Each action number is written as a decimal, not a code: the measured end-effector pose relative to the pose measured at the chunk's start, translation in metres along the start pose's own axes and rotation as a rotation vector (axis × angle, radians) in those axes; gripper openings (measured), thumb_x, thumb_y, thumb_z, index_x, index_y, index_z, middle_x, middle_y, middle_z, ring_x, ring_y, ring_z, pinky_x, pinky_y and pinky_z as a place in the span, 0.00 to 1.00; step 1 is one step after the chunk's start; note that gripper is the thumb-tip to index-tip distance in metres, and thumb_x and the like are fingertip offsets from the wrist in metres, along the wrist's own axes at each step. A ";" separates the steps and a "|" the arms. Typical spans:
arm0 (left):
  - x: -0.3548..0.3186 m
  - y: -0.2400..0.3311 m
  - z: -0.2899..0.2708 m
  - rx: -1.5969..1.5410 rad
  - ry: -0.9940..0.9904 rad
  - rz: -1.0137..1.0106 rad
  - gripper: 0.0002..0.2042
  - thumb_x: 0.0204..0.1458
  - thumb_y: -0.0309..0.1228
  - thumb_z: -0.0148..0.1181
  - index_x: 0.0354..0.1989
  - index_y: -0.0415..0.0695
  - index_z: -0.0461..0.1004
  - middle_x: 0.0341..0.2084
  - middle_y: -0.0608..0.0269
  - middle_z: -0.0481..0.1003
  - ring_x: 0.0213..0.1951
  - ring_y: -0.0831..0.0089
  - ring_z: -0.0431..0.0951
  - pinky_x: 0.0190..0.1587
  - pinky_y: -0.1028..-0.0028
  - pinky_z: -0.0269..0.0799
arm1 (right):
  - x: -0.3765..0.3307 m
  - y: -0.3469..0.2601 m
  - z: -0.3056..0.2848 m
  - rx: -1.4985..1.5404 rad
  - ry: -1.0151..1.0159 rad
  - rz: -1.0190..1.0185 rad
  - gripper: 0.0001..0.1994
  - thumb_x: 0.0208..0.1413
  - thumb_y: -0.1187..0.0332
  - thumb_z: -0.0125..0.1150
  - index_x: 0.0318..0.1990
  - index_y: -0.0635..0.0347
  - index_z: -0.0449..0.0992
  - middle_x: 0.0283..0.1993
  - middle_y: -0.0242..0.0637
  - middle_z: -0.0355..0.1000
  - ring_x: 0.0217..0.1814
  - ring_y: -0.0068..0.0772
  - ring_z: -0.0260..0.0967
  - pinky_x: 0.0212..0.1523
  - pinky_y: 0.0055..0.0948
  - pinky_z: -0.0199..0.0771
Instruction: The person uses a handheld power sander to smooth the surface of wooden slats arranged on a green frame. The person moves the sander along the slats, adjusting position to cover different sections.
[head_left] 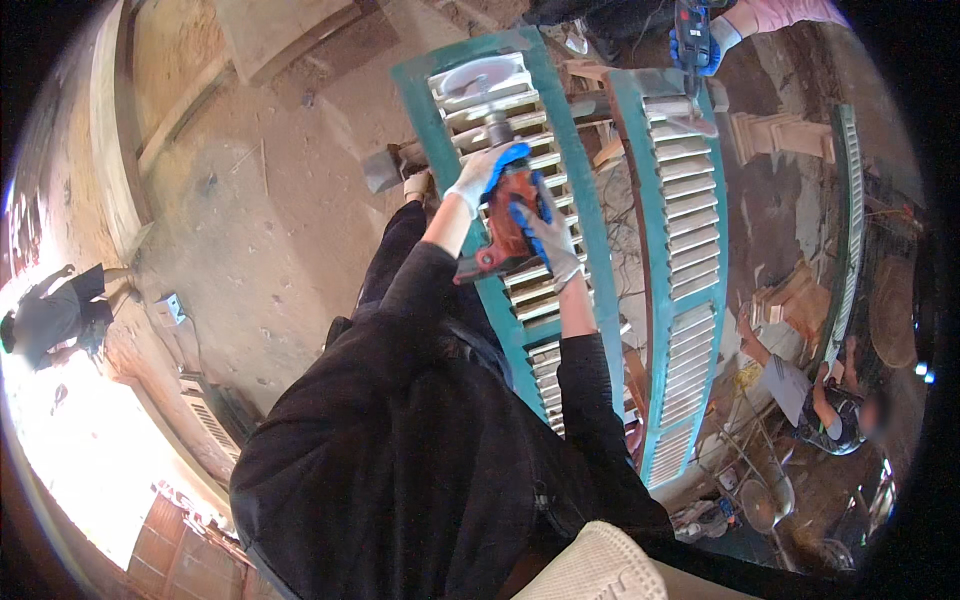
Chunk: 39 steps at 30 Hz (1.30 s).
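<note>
Head view: red power tool (pixel 511 203) between left fingers (pixel 507 158), right fingers (pixel 526 218).

Head-worn fisheye, left one of side-by-side pair. Looked steeply down from above wearer's long-sleeved black top (pixel 400 460), which loomed very near. Left hand (pixel 492 172), right hand (pixel 552 238) and teal louvered shutter (pixel 576 170) sat mid-view, farther off. Wide field reached earthen floor (pixel 250 230) at left, co-worker (pixel 835 418) at right; straight edges bowed toward rim.
</note>
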<state>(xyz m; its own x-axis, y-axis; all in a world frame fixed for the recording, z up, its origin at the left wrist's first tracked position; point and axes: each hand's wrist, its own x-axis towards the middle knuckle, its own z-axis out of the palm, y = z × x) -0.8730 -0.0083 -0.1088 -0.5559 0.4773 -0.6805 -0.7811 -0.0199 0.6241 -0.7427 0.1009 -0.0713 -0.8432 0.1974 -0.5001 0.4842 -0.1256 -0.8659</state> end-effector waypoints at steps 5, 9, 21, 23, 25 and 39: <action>0.005 -0.038 -0.035 0.113 0.032 -0.047 0.17 0.53 0.38 0.57 0.47 0.41 0.76 0.38 0.66 0.77 0.40 0.78 0.76 0.45 0.79 0.69 | -0.015 0.013 0.026 -0.277 0.038 -0.032 0.40 0.51 0.54 0.63 0.68 0.51 0.49 0.62 0.51 0.61 0.63 0.41 0.61 0.58 0.31 0.63; 0.008 0.000 -0.003 0.283 0.079 -0.131 0.17 0.49 0.40 0.63 0.43 0.42 0.78 0.36 0.68 0.78 0.37 0.82 0.74 0.41 0.80 0.68 | -0.009 0.010 0.020 -0.038 0.087 -0.134 0.38 0.54 0.59 0.60 0.68 0.58 0.48 0.63 0.46 0.60 0.63 0.34 0.61 0.59 0.29 0.62; -0.005 -0.005 -0.065 -0.093 0.250 -0.021 0.14 0.47 0.37 0.64 0.39 0.43 0.79 0.28 0.66 0.78 0.28 0.76 0.77 0.33 0.76 0.72 | 0.008 -0.025 0.046 -0.311 -0.105 0.050 0.39 0.50 0.46 0.60 0.67 0.46 0.52 0.63 0.43 0.61 0.64 0.38 0.60 0.60 0.32 0.60; -0.013 0.004 -0.054 0.102 0.228 0.114 0.15 0.47 0.38 0.64 0.39 0.42 0.79 0.29 0.66 0.78 0.28 0.77 0.77 0.34 0.77 0.72 | 0.010 -0.014 0.044 -0.234 -0.044 -0.062 0.39 0.51 0.49 0.62 0.68 0.49 0.51 0.58 0.46 0.66 0.60 0.39 0.65 0.56 0.33 0.65; 0.002 -0.004 -0.040 -0.013 0.195 0.038 0.15 0.48 0.39 0.63 0.39 0.42 0.79 0.30 0.64 0.78 0.30 0.76 0.77 0.35 0.77 0.72 | 0.012 0.005 0.034 -0.064 -0.025 -0.095 0.41 0.51 0.47 0.61 0.68 0.51 0.50 0.59 0.46 0.65 0.61 0.39 0.64 0.58 0.32 0.64; 0.008 -0.001 0.007 0.141 0.149 -0.094 0.18 0.53 0.41 0.56 0.45 0.40 0.76 0.40 0.65 0.78 0.40 0.76 0.76 0.46 0.77 0.69 | 0.007 0.002 -0.007 -0.275 0.065 0.010 0.37 0.53 0.51 0.61 0.67 0.50 0.52 0.60 0.44 0.65 0.62 0.37 0.62 0.60 0.32 0.61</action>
<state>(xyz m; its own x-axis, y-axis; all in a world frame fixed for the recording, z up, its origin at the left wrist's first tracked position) -0.8750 0.0018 -0.1125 -0.5268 0.3358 -0.7808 -0.7898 0.1462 0.5957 -0.7460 0.1090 -0.0763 -0.8258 0.2601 -0.5004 0.5449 0.1393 -0.8268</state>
